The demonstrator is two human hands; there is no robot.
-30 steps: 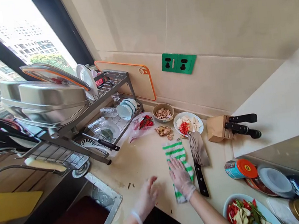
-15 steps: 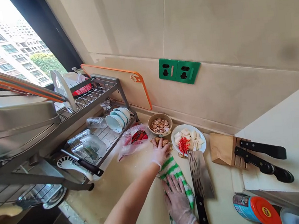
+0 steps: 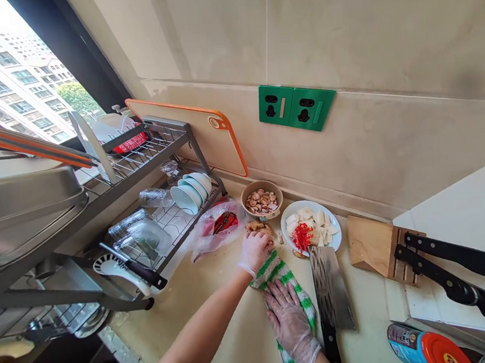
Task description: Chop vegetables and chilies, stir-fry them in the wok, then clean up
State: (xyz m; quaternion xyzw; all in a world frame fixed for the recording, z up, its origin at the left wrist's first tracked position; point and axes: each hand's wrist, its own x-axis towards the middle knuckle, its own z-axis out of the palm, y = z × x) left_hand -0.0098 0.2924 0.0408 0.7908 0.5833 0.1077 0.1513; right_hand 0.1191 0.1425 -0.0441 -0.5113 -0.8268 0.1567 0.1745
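My left hand (image 3: pixel 255 252), in a clear glove, is at the near side of some ginger (image 3: pixel 259 227), its fingers curled at the top edge of a green-and-white striped cloth (image 3: pixel 277 267); what it grips is hidden. Gloved too, my right hand (image 3: pixel 288 321) lies flat on the cloth with its fingers spread. A cleaver (image 3: pixel 332 287) rests just right of the cloth, its blade tip at a white plate (image 3: pixel 337 239) of white slices and chopped red chili (image 3: pixel 302 237). Behind the ginger stands a bowl (image 3: pixel 264 214) of garlic cloves.
On the left is a dish rack (image 3: pixel 136 164) with bowls, glasses and pans. A plastic bag (image 3: pixel 205 234) with red peppers lies beside it. At right are a knife block (image 3: pixel 370 246) and a red-lidded can (image 3: pixel 442 351). An orange-edged board (image 3: pixel 193 129) leans on the wall.
My left hand has drawn back a little from the ginger and its fingers have curled. My right hand stays flat on the cloth. The view has shifted slightly.
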